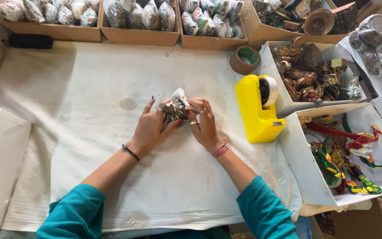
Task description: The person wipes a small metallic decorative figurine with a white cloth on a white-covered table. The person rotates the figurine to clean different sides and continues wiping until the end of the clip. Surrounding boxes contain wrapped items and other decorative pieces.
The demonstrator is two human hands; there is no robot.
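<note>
The person wears teal sleeves pushed up past the forearms. The left hand has a thin black band at the wrist and a ring on one finger; the right hand has a pink thread bracelet and rings too — nails painted dark red.

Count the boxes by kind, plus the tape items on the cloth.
Cardboard boxes along the far edge: 4
White boxes fully in view at the right: 2
White box at the left edge: 1
Yellow tape dispenser: 1
Brown tape roll: 1
Total: 9
</note>
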